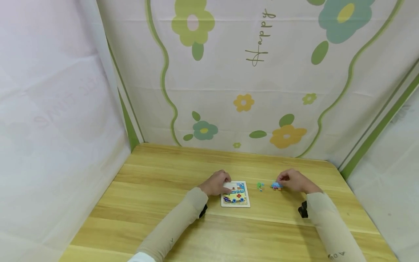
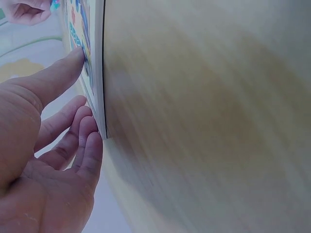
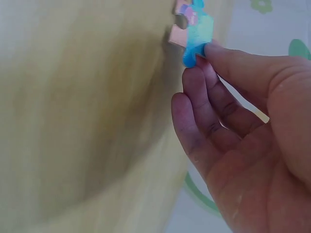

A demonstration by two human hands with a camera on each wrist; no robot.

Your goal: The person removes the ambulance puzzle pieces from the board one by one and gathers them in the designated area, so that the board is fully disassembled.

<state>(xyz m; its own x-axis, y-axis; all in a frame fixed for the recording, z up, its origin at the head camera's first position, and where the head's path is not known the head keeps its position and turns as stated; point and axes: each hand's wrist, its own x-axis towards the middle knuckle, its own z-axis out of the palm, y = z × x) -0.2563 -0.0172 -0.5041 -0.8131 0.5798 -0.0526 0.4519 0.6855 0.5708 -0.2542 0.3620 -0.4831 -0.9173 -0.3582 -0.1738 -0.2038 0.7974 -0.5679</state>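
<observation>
A small jigsaw board [image 1: 247, 199] with a pale rim lies on the table, showing a yellow ambulance with a red cross; its upper left part is bare white. At its left edge, my left hand [image 1: 216, 183] holds the board. In the left wrist view the thumb presses on the picture while the fingertips lie against the board's side [image 2: 98, 73]. To the right, my right hand [image 1: 294, 181] pinches a blue puzzle piece [image 3: 200, 31] with pink and purple parts between thumb and fingers. A green and blue puzzle piece [image 1: 260, 186] lies between the board and that hand.
The wooden table [image 1: 157, 182] reaches back to a white curtain [image 1: 222, 72] printed with flowers. More white cloth hangs at the left and right sides. Dark devices sit at both wrists, the right one [image 1: 303, 210] in plain view.
</observation>
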